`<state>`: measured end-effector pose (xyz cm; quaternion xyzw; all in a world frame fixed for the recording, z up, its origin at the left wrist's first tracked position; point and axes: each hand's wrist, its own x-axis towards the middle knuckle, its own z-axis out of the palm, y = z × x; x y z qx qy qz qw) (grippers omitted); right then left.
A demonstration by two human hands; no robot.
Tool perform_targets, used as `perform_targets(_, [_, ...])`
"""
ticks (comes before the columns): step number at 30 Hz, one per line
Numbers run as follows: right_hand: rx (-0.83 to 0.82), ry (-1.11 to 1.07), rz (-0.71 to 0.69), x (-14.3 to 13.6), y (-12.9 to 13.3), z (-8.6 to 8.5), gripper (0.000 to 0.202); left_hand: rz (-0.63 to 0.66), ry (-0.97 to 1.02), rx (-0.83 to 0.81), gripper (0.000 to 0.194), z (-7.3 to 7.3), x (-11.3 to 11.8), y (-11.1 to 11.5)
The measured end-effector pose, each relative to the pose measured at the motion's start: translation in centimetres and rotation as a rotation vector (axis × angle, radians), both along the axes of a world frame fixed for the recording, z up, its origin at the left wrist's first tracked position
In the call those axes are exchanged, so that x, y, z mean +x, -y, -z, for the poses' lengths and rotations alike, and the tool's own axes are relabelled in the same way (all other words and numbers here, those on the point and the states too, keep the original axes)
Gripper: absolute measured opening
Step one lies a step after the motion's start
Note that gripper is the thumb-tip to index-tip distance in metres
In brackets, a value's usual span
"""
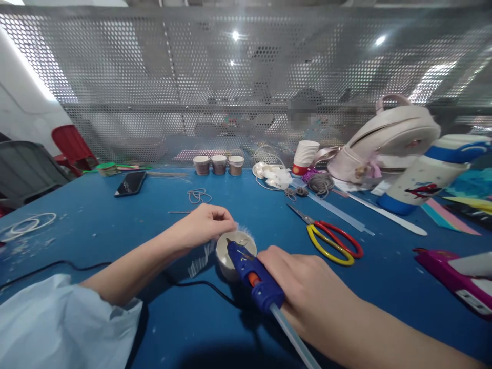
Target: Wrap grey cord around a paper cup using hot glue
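My right hand [295,282] is closed around a blue glue gun [255,279]; a clear glue stick [294,335] sticks out of its back end. The gun's nozzle points into a small pale cup [228,261] standing on the table in front of me. At the cup's far left rim, my left hand [209,223] has its thumb and fingers pinched together; the fingertips are partly hidden. Whitish, wispy material [242,228] shows along the far rim. Just beyond my left hand lies a loose loop of grey cord [199,195].
On the blue table [161,318], red-and-yellow scissors [332,243] lie to the right, near a magenta tool [453,279]. A bottle [430,174], a backpack [388,138], stacked paper cups [306,154] and yarn [321,183] stand behind. Three small cups [219,165] and a phone [131,183] are farther left. A black cable [207,284] crosses the front.
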<state>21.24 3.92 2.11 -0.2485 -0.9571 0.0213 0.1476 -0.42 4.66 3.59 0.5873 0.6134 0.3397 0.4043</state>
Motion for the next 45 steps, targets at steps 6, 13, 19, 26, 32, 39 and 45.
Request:
perform_targets(6, [0.158,-0.088,-0.043,-0.1,-0.1,0.6,0.027,-0.015,0.041,-0.013,0.016,-0.1,0.2,0.4])
perform_targets(13, [0.301,-0.136,-0.06,-0.5,-0.2,1.1,0.03,-0.031,0.059,-0.018,0.016,0.0,0.3,0.3])
perform_targets(19, [0.356,-0.109,-0.041,-0.3,-0.2,1.3,0.028,-0.054,0.059,-0.046,0.016,-0.1,0.3,0.5])
perform_targets(26, [0.41,-0.092,-0.029,-0.2,-0.1,1.3,0.029,-0.049,0.084,-0.051,0.016,0.2,0.3,0.5])
perform_targets(32, [0.434,-0.077,-0.022,-0.2,0.3,0.8,0.031,-0.066,0.094,-0.062,0.014,-0.1,0.5,0.7])
perform_targets(39, [0.41,-0.083,-0.054,-0.5,0.7,0.6,0.026,-0.061,0.113,-0.047,0.015,-0.1,0.6,1.0])
perform_targets(45, [0.424,-0.046,-0.039,-0.7,0.5,0.7,0.023,-0.073,0.108,-0.055,0.015,0.0,0.5,1.0])
